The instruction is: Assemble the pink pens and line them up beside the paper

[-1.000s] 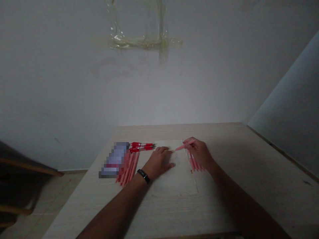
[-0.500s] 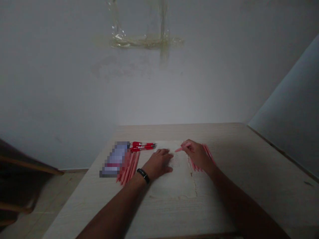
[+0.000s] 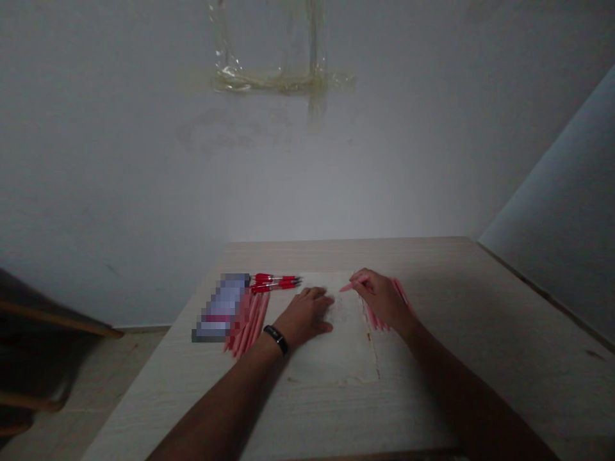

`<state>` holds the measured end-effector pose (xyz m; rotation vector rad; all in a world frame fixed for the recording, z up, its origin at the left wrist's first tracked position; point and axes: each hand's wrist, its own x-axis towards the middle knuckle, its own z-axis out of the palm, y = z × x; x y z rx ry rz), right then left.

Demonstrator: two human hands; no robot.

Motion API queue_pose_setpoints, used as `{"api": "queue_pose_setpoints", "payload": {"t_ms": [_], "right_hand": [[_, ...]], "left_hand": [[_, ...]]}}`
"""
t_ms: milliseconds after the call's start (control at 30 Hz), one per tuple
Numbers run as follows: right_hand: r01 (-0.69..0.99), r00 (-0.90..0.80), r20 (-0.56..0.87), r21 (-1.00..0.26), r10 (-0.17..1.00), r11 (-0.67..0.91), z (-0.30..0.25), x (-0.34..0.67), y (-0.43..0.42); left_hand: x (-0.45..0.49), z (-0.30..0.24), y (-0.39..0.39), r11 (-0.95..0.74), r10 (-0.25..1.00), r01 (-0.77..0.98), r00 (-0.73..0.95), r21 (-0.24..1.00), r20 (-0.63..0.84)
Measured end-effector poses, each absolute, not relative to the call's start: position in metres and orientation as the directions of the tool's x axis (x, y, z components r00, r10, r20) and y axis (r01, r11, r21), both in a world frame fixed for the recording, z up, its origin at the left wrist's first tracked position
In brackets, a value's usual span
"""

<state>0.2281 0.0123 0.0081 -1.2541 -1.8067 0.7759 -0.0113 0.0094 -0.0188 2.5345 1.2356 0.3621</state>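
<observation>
**Pinching one pink stick over the sheet, other palm flat**

Right grip: clenched on a single pink stick, thumb and forefinger near its far end, tip aimed left and low over the paper sheet. Can't tell whether the tip touches the paper. A pen-like hold, so the tip probably leads.

Left grip: released, palm down, fingers spread on the sheet's upper left part. Looks like it pins the paper so it doesn't slide. Black wristband on that wrist.

More pink sticks lie fanned under and behind the right grip, touching it, kept within easy reach.

Left of the sheet on the surface: a second bunch of pink sticks lying roughly parallel, a blurred box just beside them, and red pens laid crosswise at the far end. The groups sit apart, seemingly sorted by type.

Dim light; fine detail on the sheet is unreadable.
</observation>
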Motion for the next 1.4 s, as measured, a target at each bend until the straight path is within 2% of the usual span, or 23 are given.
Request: {"api": "queue_pose_setpoints", "payload": {"t_ms": [200,367,567,667,767,867,933,1033,1167,1400], "right_hand": [[0.433,-0.207,0.219,-0.854,0.954,0.290,0.002,0.228,0.012],[0.418,-0.190,0.240,-0.857,0.952,0.300,0.002,0.228,0.011],[0.409,-0.119,0.341,-0.839,0.933,0.359,0.001,0.230,0.017],[0.366,-0.024,0.419,-0.841,0.908,0.398,0.000,0.233,0.024],[0.207,0.030,0.403,-0.898,0.915,0.389,0.000,0.234,0.027],[0.018,-0.075,0.314,-0.948,0.946,0.317,0.000,0.230,0.025],[-0.020,-0.167,0.283,-0.959,0.945,0.283,-0.001,0.226,0.021],[0.054,-0.258,0.270,-0.955,0.927,0.293,-0.003,0.217,0.015],[0.164,-0.272,0.328,-0.911,0.905,0.379,-0.005,0.211,0.013],[0.254,-0.316,0.320,-0.879,0.893,0.405,-0.001,0.227,0.016]], "left_hand": [[-0.012,-0.020,0.010,-0.594,0.791,0.717,0.604,0.364,0.102],[-0.012,-0.020,0.011,-0.597,0.790,0.718,0.603,0.360,0.107],[-0.012,-0.018,0.010,-0.575,0.803,0.716,0.587,0.396,0.105],[-0.010,-0.015,0.008,-0.564,0.811,0.681,0.562,0.467,0.162],[-0.005,-0.008,0.006,-0.547,0.817,0.580,0.529,0.604,0.232],[0.001,0.000,0.003,-0.479,0.844,0.449,0.472,0.754,0.255],[0.003,0.003,0.002,-0.431,0.871,0.368,0.409,0.824,0.273],[0.005,0.005,0.002,-0.381,0.898,0.251,0.329,0.890,0.292],[0.005,0.003,0.004,-0.308,0.919,0.091,0.286,0.947,0.271],[0.004,0.008,0.009,-0.177,0.976,-0.118,0.107,0.977,0.189]]}}
